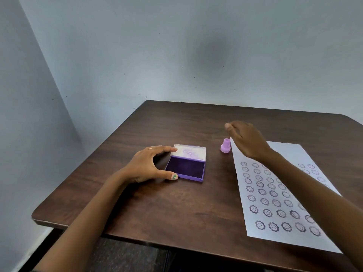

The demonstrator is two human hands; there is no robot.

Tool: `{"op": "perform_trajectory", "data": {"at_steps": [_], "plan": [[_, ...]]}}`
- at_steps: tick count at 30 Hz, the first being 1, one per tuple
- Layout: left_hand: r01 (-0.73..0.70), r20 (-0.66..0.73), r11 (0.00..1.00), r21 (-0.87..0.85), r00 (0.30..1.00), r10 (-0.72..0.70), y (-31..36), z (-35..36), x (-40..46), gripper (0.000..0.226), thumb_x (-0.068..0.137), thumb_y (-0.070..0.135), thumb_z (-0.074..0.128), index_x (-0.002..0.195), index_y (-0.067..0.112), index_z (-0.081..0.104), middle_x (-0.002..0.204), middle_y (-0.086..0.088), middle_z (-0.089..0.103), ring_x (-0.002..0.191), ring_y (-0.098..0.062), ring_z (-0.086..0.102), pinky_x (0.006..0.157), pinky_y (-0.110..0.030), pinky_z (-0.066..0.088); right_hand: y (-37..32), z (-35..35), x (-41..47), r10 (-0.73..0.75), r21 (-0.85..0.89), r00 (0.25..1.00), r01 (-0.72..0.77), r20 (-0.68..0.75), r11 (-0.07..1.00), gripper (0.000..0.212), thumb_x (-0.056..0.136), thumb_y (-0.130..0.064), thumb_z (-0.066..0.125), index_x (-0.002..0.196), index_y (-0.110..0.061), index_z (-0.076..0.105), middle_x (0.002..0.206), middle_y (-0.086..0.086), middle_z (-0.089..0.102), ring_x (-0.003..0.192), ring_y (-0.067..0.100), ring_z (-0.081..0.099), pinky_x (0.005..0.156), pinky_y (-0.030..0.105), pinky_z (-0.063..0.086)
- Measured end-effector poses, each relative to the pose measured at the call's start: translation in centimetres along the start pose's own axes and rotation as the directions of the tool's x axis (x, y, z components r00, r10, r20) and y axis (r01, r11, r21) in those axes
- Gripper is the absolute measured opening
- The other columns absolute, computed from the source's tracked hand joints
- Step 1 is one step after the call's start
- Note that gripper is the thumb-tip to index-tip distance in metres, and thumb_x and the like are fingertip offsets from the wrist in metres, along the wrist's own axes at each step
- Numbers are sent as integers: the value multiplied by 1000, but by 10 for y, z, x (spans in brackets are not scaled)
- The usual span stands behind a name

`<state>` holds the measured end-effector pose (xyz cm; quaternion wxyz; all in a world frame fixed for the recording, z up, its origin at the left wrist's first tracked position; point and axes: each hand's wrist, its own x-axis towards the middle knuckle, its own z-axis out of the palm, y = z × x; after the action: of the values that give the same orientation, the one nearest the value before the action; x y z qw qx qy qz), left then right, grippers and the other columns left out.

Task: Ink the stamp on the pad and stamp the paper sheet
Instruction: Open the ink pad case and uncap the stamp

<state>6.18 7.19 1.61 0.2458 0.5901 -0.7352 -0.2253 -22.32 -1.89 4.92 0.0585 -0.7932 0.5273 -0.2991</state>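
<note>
Stamp not yet picked up; pad lid open and paper already much stamped.

The table (176, 203) is seen cornered against the walls, with bare wood left in front of the pad and between pad and paper, so room for moving is judged ample. The paper sheet (275, 193) is laid at the right, its near corner close to the table's front edge; rows of flower faces are printed on it, and blank space is left only near its far end. The ink pad (185, 169) is steadied at its left side by the left hand (145, 165), thumb and fingers spread against it. The right hand (247, 140) is held open above the stamp (225, 146), gripping nothing. The stamp is stood upright just beside the paper's far corner; inking and pressing are judged still to be done.
</note>
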Motion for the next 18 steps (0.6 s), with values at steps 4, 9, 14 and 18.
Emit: {"op": "perform_trajectory", "data": {"at_steps": [4,9,14,18], "plan": [[6,-6,1000,4,1000,-6,-1,1,0,80,47,72,69,121,59,44,130,27,45,122,0,38,105,-26,30,26,6,-15,119,-167,983,-95,137,981,43,98,-35,27,123,-9,51,136,15,51,122,31,47,101,43,37],[1,-6,1000,18,1000,-1,-2,1,0,79,48,72,68,121,58,44,129,29,44,119,2,37,100,-23,30,40,14,-34,208,-322,953,-130,221,938,52,97,-42,25,140,-14,29,153,9,27,140,28,24,115,45,20],[1,-13,1000,26,1000,-1,-3,2,0,80,48,72,68,123,55,46,135,22,47,125,-4,39,106,-30,32,31,14,-46,181,-313,962,-112,202,943,52,96,-41,28,140,-13,30,152,9,29,140,27,25,115,45,21],[-3,-20,1000,24,1000,4,-2,2,-1,80,48,73,68,123,55,46,137,19,48,126,-6,40,109,-33,33,30,12,-55,186,-312,965,-122,183,942,52,96,-41,28,141,-14,29,152,8,28,140,26,25,116,45,20]]}}
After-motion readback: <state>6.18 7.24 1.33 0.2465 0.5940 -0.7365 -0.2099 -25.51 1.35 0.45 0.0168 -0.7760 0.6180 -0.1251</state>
